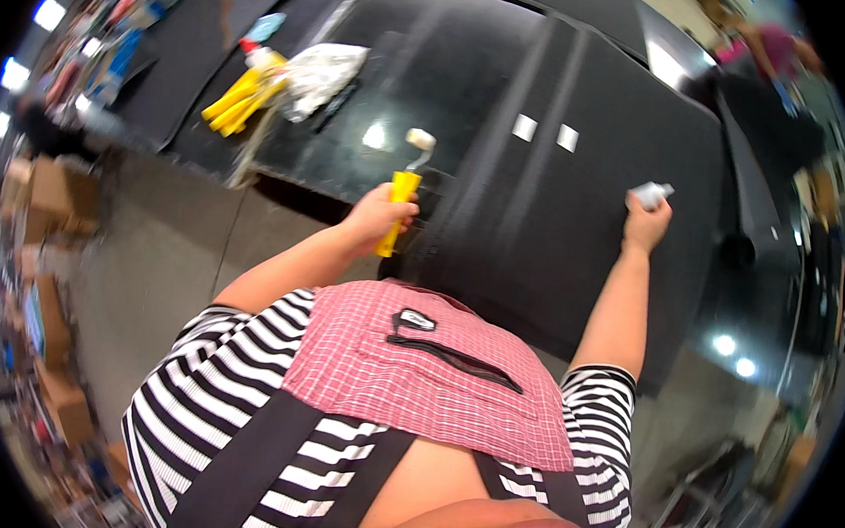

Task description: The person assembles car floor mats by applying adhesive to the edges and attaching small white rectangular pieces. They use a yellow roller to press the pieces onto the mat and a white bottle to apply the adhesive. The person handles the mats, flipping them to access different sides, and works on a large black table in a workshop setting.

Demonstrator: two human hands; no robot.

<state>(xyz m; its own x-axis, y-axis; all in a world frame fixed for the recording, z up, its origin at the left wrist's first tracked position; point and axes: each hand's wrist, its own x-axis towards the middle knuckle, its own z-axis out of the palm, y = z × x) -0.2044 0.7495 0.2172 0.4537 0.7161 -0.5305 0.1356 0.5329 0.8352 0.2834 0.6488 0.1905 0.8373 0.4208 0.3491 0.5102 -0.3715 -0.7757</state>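
My left hand [373, 216] is closed round the yellow handle of a small roller [404, 187], whose pale head points up over the black tabletop [435, 61]. To the right, my right hand [646, 223] grips a small whitish squeeze bottle [652, 193], its nozzle pointing right. Below that bottle lies a large black sheet [580, 216] with two raised strips running along its left part. Two white labels, a left one [525, 127] and a right one [568, 137], are stuck near those strips. Whether the bottle touches the sheet I cannot tell.
At the table's left lie several yellow items [246, 96], perhaps handles, with a red-capped bottle [250, 48] and a crumpled whitish cloth [323, 72]. Cardboard boxes [62, 194] stand on the floor at left. Another person [769, 53], blurred, is at the far right.
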